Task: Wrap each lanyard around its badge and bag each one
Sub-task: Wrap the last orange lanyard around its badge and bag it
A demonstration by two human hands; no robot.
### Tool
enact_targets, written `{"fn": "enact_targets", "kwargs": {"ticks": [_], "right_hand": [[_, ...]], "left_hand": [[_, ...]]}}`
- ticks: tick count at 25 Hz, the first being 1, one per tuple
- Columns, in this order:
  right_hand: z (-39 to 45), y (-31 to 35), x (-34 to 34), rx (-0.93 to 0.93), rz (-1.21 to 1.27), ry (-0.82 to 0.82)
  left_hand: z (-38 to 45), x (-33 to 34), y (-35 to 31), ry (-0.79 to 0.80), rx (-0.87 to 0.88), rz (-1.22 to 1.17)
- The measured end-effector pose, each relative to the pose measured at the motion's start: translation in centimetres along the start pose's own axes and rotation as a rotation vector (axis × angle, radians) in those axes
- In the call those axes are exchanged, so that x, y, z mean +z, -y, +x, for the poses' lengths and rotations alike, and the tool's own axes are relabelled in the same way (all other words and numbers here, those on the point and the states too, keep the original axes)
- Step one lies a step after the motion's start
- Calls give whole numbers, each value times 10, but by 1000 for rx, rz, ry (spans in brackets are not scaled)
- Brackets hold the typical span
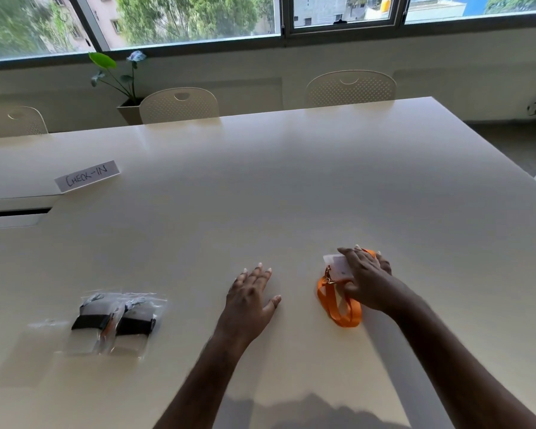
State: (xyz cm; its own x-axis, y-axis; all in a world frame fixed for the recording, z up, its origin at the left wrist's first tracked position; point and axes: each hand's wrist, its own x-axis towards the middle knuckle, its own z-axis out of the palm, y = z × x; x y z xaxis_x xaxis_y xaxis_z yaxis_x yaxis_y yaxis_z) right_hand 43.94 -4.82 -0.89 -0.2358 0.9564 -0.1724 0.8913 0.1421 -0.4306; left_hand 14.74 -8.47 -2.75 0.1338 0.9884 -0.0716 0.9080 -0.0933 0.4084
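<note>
I've got the badge (338,269) with its orange lanyard (338,308) right of centre on the white table (291,187), well in from every edge, wide bare surface beyond. My right hand (367,281) lies over the badge, fingers curled onto it. My left hand (249,297) rests flat nearby, fingers spread. Two bagged badges (115,323) sit far left.

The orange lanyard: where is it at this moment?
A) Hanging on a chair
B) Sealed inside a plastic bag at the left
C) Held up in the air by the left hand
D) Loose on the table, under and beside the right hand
D: the orange lanyard lies unbagged on the table, its loop trailing out beside the right hand, which rests on its badge.
</note>
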Motion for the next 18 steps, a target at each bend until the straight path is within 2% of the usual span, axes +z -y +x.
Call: {"fn": "enact_targets", "kwargs": {"ticks": [6,10,13,18], "right_hand": [[-5,0,-1,-105,27,-216],[-5,8,-7,-128,-27,-234],[-6,13,-11,-138,-100,-328],[-12,36,-23,-313,-187,-389]], "left_hand": [[-5,-8,-11,-54,17,-66],[-5,-17,-19,-104,51,-120],[-7,-23,-26,-127,80,-152],[-9,-38,-44,-151,147,-271]]}}
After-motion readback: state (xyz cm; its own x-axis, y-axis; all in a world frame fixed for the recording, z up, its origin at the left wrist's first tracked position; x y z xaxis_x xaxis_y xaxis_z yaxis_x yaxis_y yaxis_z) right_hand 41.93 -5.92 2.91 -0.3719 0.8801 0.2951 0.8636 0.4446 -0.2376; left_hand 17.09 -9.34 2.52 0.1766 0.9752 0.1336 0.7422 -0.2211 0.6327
